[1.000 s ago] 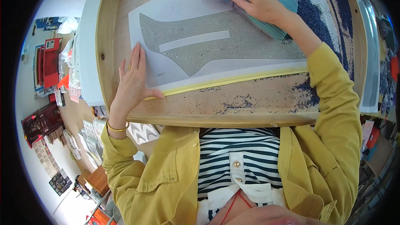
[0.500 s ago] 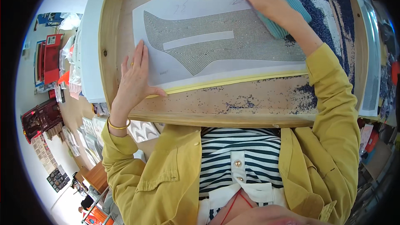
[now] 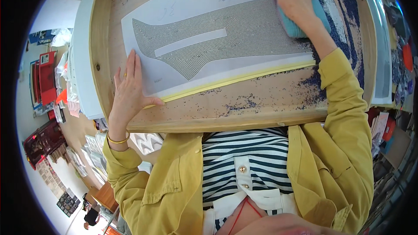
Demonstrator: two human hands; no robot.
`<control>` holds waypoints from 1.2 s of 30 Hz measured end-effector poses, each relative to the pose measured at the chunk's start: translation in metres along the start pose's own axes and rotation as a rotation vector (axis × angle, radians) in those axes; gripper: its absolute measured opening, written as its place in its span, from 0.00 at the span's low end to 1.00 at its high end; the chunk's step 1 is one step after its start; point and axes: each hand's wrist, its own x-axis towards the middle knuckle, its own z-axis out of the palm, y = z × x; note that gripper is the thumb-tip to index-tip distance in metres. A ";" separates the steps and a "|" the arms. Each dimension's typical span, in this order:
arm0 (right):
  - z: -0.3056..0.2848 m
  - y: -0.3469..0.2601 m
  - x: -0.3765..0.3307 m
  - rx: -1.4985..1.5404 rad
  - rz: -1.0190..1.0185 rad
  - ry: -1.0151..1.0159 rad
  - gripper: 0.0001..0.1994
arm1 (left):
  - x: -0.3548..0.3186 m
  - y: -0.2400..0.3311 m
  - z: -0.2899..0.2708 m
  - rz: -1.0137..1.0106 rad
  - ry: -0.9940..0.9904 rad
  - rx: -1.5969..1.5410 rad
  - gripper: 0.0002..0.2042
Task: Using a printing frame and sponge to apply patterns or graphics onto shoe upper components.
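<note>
A white template sheet (image 3: 143,72) with a yellow strip along its near edge lies in a wooden tray (image 3: 183,124). A dotted, boot-like pattern (image 3: 248,32) covers its middle, with a plain white bar inside. My left hand (image 3: 128,85) rests on the sheet's lower left corner, fingers stretched out and thumb over the yellow edge. On the sheet's right end, my right hand (image 3: 296,0) grips a ribbed teal cloth pad (image 3: 320,11) from above, fingers spread over it. The pad's underside is hidden. Dark blue grains (image 3: 313,78) lie around the sheet's right end.
The tray's raised wooden rim (image 3: 96,67) surrounds the work, with its near side close to my body. More grains (image 3: 241,104) are scattered on the tray floor. White sheets (image 3: 82,61) stand outside on the left; a glossy sheet (image 3: 381,61) lies outside right.
My right hand and the teal pad have moved rightward over the sheet, uncovering more of the dotted pattern. My left hand stays at the sheet's left corner. The whole view has shifted slightly.
</note>
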 end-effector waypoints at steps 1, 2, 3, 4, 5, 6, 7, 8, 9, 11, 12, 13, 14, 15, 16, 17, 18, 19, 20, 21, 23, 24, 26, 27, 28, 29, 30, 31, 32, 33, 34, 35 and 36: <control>0.019 0.017 0.007 -0.014 -0.023 0.289 0.29 | 0.001 -0.001 0.000 0.007 0.001 -0.001 0.71; 0.041 0.037 0.008 -0.033 -0.048 0.577 0.29 | 0.001 -0.001 -0.001 -0.002 -0.004 0.015 0.71; 0.050 0.054 0.003 -0.040 -0.045 0.571 0.29 | -0.001 -0.002 0.001 -0.014 -0.014 0.026 0.71; 0.058 0.070 -0.003 -0.041 -0.082 0.585 0.29 | -0.003 -0.002 0.002 -0.025 -0.024 0.036 0.70; 0.065 0.091 -0.011 -0.044 -0.116 0.598 0.29 | -0.003 0.000 0.002 -0.030 -0.033 0.046 0.70; 0.070 0.109 -0.019 -0.051 -0.149 0.608 0.29 | -0.002 0.000 0.004 -0.017 -0.035 0.032 0.70; 0.074 0.126 -0.027 -0.057 -0.181 0.617 0.29 | -0.001 -0.001 0.005 -0.015 -0.033 0.027 0.70; 0.077 0.137 -0.036 -0.056 -0.218 0.625 0.29 | -0.001 -0.002 0.004 -0.018 -0.034 0.026 0.70; 0.080 0.146 -0.044 -0.056 -0.253 0.633 0.28 | -0.001 -0.004 0.004 -0.019 -0.034 0.026 0.69; 0.081 0.147 -0.062 -0.059 -0.277 0.631 0.28 | 0.001 -0.006 0.005 -0.007 -0.040 0.021 0.69; 0.073 0.126 -0.078 0.101 -0.241 0.552 0.28 | 0.000 -0.008 0.007 -0.005 -0.026 0.014 0.69; 0.063 0.098 -0.097 0.259 -0.205 0.471 0.28 | -0.002 -0.010 0.009 -0.005 -0.013 0.006 0.69; 0.054 0.070 -0.113 0.416 -0.167 0.387 0.28 | -0.005 -0.012 0.011 -0.007 0.000 -0.001 0.69; 0.049 0.052 -0.126 0.565 -0.120 0.306 0.27 | -0.006 -0.012 0.014 -0.002 0.020 -0.012 0.68; 0.049 0.043 -0.132 0.591 -0.170 0.325 0.27 | -0.006 -0.011 0.015 0.002 0.014 -0.019 0.68; 0.050 0.034 -0.137 0.617 -0.221 0.344 0.27 | -0.007 -0.010 0.016 0.002 0.020 -0.035 0.68; 0.052 0.025 -0.139 0.616 -0.219 0.342 0.27 | -0.005 -0.010 0.015 0.003 0.029 -0.048 0.69; 0.058 0.016 -0.142 0.572 -0.225 0.342 0.28 | -0.004 -0.010 0.015 0.003 0.039 -0.060 0.69; 0.064 0.007 -0.144 0.529 -0.231 0.344 0.28 | -0.004 -0.010 0.014 0.002 0.050 -0.072 0.69; 0.071 -0.004 -0.145 0.460 -0.260 0.377 0.29 | -0.005 -0.010 0.014 0.003 0.051 -0.069 0.69; 0.075 -0.034 -0.145 0.394 -0.288 0.414 0.30 | -0.006 -0.012 0.019 0.015 0.060 -0.066 0.69; 0.073 -0.053 -0.147 0.250 -0.274 0.477 0.31 | -0.006 -0.014 0.021 0.027 0.066 -0.064 0.69; 0.073 -0.062 -0.149 0.109 -0.256 0.541 0.32 | -0.008 -0.016 0.021 0.039 0.073 -0.056 0.69; 0.076 -0.057 -0.151 0.041 -0.219 0.557 0.32 | -0.010 -0.016 0.020 0.038 0.069 -0.059 0.70; 0.081 -0.046 -0.152 -0.033 -0.180 0.575 0.32 | -0.009 -0.016 0.021 0.040 0.070 -0.065 0.70; 0.086 -0.033 -0.151 -0.107 -0.144 0.593 0.31 | -0.008 -0.015 0.021 0.038 0.070 -0.071 0.70; 0.091 -0.019 -0.151 -0.182 -0.108 0.610 0.31 | -0.007 -0.015 0.021 0.035 0.071 -0.079 0.70; 0.093 -0.004 -0.150 -0.258 -0.072 0.626 0.31 | -0.005 -0.014 0.020 0.034 0.078 -0.081 0.70; 0.093 0.011 -0.149 -0.333 -0.036 0.642 0.31 | -0.004 -0.014 0.020 0.031 0.076 -0.077 0.70; 0.092 0.026 -0.149 -0.340 -0.033 0.646 0.31 | -0.003 -0.014 0.020 0.031 0.073 -0.075 0.70; 0.088 0.039 -0.151 -0.378 -0.033 0.604 0.31 | -0.007 -0.015 0.020 0.024 0.081 -0.073 0.70; 0.083 0.053 -0.152 -0.415 -0.033 0.562 0.31 | -0.011 -0.015 0.020 0.016 0.088 -0.071 0.71; 0.083 0.076 -0.146 -0.379 -0.071 0.580 0.29 | -0.010 -0.015 0.019 0.017 0.104 -0.074 0.71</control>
